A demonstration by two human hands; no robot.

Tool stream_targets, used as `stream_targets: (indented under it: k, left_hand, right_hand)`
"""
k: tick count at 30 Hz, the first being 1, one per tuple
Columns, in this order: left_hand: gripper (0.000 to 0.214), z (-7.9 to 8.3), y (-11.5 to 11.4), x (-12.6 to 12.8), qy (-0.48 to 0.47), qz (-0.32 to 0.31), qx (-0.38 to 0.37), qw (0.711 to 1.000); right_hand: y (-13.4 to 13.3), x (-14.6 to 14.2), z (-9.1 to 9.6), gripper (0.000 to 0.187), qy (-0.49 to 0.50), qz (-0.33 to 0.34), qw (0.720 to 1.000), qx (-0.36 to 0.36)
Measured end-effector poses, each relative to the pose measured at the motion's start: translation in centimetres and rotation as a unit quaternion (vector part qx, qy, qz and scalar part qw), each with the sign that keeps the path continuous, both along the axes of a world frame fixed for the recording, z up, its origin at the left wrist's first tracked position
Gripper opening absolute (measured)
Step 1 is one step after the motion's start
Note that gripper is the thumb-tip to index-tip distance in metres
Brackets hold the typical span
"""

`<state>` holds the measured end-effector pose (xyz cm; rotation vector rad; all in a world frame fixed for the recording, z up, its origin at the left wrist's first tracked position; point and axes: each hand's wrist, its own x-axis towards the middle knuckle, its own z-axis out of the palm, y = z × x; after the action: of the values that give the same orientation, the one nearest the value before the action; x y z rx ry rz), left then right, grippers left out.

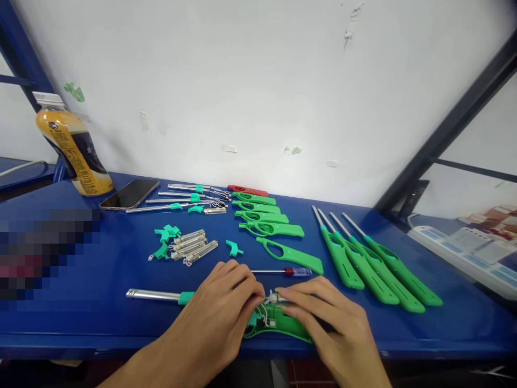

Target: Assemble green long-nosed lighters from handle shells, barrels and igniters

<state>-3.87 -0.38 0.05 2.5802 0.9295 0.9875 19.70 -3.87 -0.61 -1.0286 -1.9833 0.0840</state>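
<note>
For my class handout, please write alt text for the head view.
Two hands work over an open green shell on a blue table, the right hand pinching a small part. Behind lie a screwdriver, cartridges and more shells; four lighters are to the right, a bottle and phone far left.

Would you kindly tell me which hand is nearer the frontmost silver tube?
Left: the left hand is just right of the silver tube, while the right hand is farther right.
</note>
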Motion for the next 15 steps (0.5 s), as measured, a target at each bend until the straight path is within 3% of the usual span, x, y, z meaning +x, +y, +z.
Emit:
stream_targets:
  k: [5,9,15]
  left_hand:
    - [0.023,-0.3,-0.7,-0.4,0.002,0.023,0.044,0.999]
    - [0.025,-0.4,-1.8,-0.9,0.024,0.045,0.090,0.995]
    - [0.017,-0.5,-2.1,-1.3,0.026,0.040,0.085,0.995]
  right_hand:
    - [0.1,0.1,0.1,0.024,0.004,-0.018,1.000,-0.015]
    - [0.0,0.1,0.4,0.014,0.005,-0.025,0.999,-0.046]
    - [-0.5,0.5,0.3,0.016,-0.005,-0.022,0.997,-0.080]
